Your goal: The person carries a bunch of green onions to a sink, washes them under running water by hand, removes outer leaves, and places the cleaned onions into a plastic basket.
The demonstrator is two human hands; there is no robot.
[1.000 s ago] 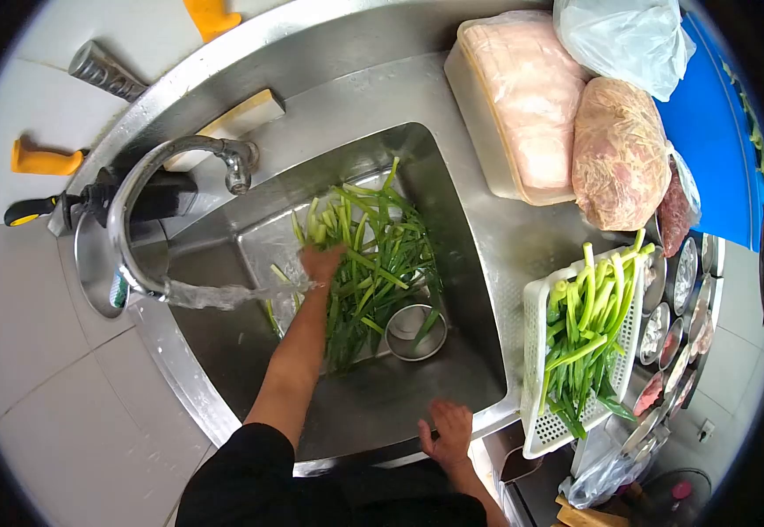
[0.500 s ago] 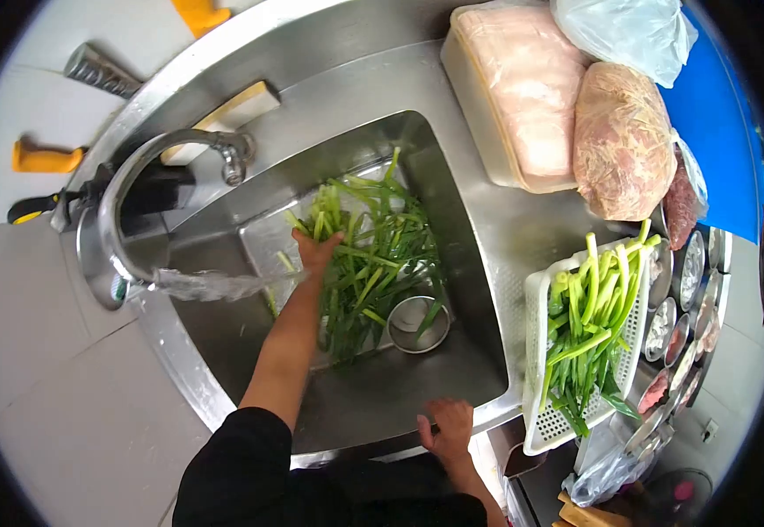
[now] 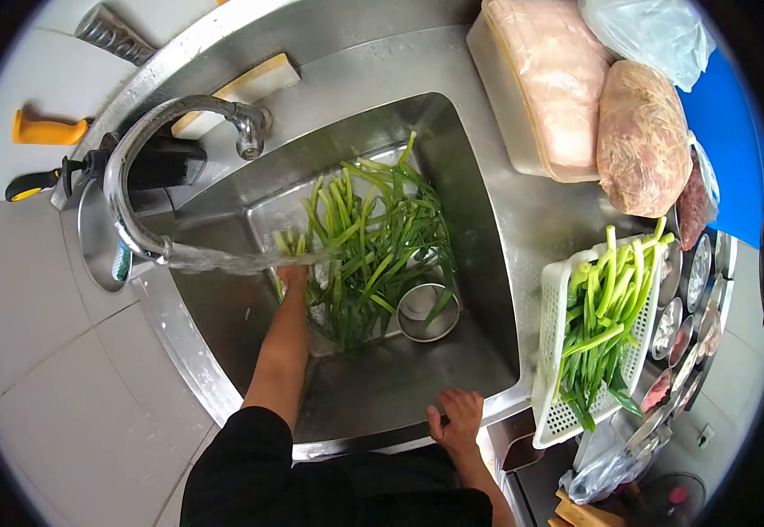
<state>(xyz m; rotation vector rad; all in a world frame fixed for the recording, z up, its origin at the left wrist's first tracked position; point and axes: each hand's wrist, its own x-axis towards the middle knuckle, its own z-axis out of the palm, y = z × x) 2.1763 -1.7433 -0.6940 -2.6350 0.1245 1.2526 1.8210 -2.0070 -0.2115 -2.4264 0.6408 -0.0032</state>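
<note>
Inside the steel sink [image 3: 487,263], a loose heap of wet green onions [image 3: 382,237] lies with long pale-green stalks and dark leaves. My left hand [image 3: 292,274] is down at the heap's left side, closed around a few stalks whose ends stick out beyond it. Running water partly covers its fingers. A small round metal bowl [image 3: 428,313] sits by the heap's lower right, a leaf hanging over it. Over the sink's front edge, my right hand [image 3: 459,418] is empty, its fingers apart and a little bent.
A curved faucet [image 3: 118,189] pours water into the sink from the left. To the right stands a white perforated basket [image 3: 547,351] of green onions. Behind it are a tub of pale meat [image 3: 566,79] and a wrapped meat bundle [image 3: 641,140]. Several metal bowls line the far right.
My left hand has moved left and toward me, from the middle of the heap to stalks at its side. The right hand stays by the front edge. The camera view has shifted slightly.
</note>
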